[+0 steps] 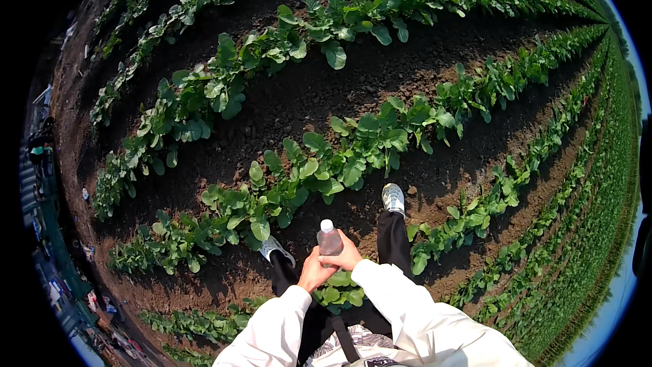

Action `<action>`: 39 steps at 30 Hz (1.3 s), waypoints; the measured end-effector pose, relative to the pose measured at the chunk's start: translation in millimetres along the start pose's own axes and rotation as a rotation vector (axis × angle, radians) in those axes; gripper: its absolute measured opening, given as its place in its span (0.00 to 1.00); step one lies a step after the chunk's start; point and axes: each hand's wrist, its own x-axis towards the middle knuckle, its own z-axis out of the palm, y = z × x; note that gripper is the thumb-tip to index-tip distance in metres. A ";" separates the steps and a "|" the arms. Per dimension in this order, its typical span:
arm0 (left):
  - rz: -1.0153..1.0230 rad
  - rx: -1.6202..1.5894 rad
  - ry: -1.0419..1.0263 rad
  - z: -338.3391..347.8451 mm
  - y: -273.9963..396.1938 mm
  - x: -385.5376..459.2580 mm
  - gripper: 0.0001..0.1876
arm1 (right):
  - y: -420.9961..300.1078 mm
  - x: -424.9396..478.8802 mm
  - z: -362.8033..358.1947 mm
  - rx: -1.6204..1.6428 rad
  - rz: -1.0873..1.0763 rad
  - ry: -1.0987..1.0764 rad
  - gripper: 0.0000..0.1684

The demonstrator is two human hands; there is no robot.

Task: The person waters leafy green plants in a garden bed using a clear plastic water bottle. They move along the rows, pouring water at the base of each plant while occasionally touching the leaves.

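Observation:
A clear plastic bottle [330,242] with a white cap [326,225] stands upright between my hands, in front of my body. Around its right side and lower part my right hand [347,255] is closed. My left hand [316,271] wraps the lower left side, and the two hands touch each other. The base of the bottle is hidden behind my fingers. What little is inside the bottle is too unclear to tell. Below my hands, green leaves of a crop plant [338,293] show between my legs.
Rows of leafy green plants [351,163] run across dark, crumbly soil [300,107]. My white shoes [394,199] straddle a plant row, close to the leaves. At the far left edge lie a green structure [56,234] and scattered litter. More field stretches off to the right.

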 end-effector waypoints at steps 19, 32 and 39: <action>0.527 1.176 0.284 41.7 -31.8 430.7 0.12 | -10.0 222.1 -276.4 -0.309 -0.112 -0.036 0.42; -0.013 1.274 0.180 78.2 -145.7 443.4 0.23 | 9.5 330.5 -284.0 -1.004 -0.117 -0.262 0.41; -0.110 1.566 0.062 128.4 -139.7 406.4 0.32 | 44.2 345.2 -231.3 -1.413 -0.224 -0.421 0.39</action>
